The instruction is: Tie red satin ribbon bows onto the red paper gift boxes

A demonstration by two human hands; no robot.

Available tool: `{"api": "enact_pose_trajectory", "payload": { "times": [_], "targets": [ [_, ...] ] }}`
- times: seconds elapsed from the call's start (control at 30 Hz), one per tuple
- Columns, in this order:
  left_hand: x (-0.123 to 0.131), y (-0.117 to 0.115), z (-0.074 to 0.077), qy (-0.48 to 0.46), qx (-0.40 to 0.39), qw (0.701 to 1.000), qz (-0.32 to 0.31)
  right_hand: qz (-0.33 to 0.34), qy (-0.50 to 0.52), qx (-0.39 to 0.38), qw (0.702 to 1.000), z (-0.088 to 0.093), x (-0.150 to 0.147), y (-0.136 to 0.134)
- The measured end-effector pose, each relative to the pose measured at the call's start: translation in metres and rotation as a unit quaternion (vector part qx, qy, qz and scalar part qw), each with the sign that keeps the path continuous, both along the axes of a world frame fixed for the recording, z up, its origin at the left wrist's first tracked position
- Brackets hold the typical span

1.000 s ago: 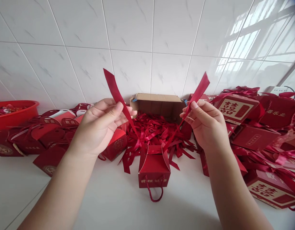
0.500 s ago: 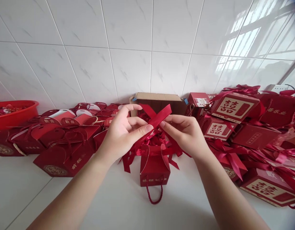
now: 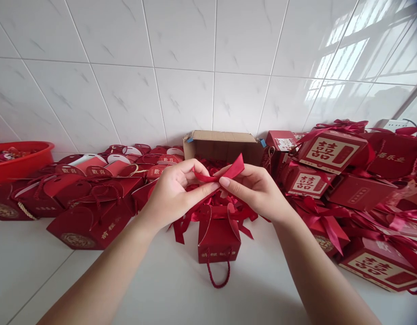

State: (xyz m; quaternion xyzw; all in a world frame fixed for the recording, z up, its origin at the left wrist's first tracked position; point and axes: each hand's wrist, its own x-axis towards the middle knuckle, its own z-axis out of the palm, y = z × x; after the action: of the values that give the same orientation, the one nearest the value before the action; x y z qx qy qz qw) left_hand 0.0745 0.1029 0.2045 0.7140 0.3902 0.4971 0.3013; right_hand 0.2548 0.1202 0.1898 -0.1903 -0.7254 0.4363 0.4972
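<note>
A red ribbon [image 3: 234, 169] is pinched between both my hands, with one pointed end sticking up to the right. My left hand [image 3: 176, 187] closes thumb and fingers on its left part. Thumb to fingers, my right hand [image 3: 254, 189] grips it near where the strands meet. The fingertips of the two hands touch or nearly touch. Below them a small red gift box [image 3: 219, 237] stands on the white surface, its rope handle hanging toward me. More ribbon [image 3: 181, 228] lies loose behind the box, partly covered by my hands.
An open cardboard box [image 3: 225, 141] stands against the tiled wall. To the left are several red gift boxes [image 3: 89, 223] and a red basin [image 3: 21, 162] holding small wrapped things. Bow-topped boxes [image 3: 333, 149] are piled on the right.
The crossed ribbon has been folded smaller between my fingertips. My left fingers have curled in and lowered, and my hands have drawn closer together. The gift box has stayed put.
</note>
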Motion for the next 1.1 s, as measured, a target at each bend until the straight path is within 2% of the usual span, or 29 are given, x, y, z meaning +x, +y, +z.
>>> {"api": "enact_pose_trajectory", "payload": {
  "times": [0.07, 0.13, 0.27, 0.43, 0.63, 0.7, 0.77, 0.87, 0.93, 0.97, 1.03, 1.1],
  "targets": [
    [-0.001, 0.000, 0.000, 0.007, 0.002, 1.000, -0.003, -0.002, -0.002, 0.010, 1.000, -0.001, 0.001, 0.003],
    [-0.003, 0.001, 0.000, 0.017, -0.024, 0.999, -0.033, -0.013, -0.012, 0.029, 0.999, -0.002, 0.003, 0.006],
    [-0.008, 0.007, 0.000, 0.021, -0.142, 0.985, -0.092, -0.038, -0.063, 0.112, 0.991, -0.004, 0.011, 0.014],
    [-0.011, 0.015, -0.003, -0.050, -0.189, 0.977, -0.084, -0.103, -0.180, 0.295, 0.933, -0.004, 0.022, 0.020],
    [-0.012, 0.018, -0.004, -0.084, -0.207, 0.971, -0.089, -0.195, -0.243, 0.401, 0.862, -0.004, 0.020, 0.019],
    [-0.011, 0.017, -0.004, -0.064, -0.176, 0.980, -0.074, -0.210, -0.252, 0.408, 0.852, -0.005, 0.018, 0.020],
    [-0.010, 0.015, -0.003, -0.005, -0.107, 0.994, -0.028, -0.207, -0.249, 0.402, 0.856, -0.005, 0.017, 0.022],
    [-0.008, 0.011, -0.003, 0.132, 0.036, 0.989, 0.060, -0.180, -0.218, 0.359, 0.889, -0.007, 0.016, 0.023],
    [-0.010, 0.008, -0.004, 0.210, 0.143, 0.961, 0.107, -0.199, -0.171, 0.305, 0.916, -0.012, 0.016, 0.022],
    [-0.012, 0.007, -0.004, 0.243, 0.195, 0.942, 0.128, -0.230, -0.144, 0.274, 0.923, -0.015, 0.016, 0.020],
    [-0.020, 0.006, -0.006, 0.298, 0.273, 0.899, 0.166, -0.308, -0.115, 0.225, 0.917, -0.024, 0.021, 0.014],
    [-0.031, 0.004, -0.007, 0.343, 0.312, 0.865, 0.192, -0.371, -0.146, 0.195, 0.896, -0.034, 0.030, 0.005]
  ]
}}
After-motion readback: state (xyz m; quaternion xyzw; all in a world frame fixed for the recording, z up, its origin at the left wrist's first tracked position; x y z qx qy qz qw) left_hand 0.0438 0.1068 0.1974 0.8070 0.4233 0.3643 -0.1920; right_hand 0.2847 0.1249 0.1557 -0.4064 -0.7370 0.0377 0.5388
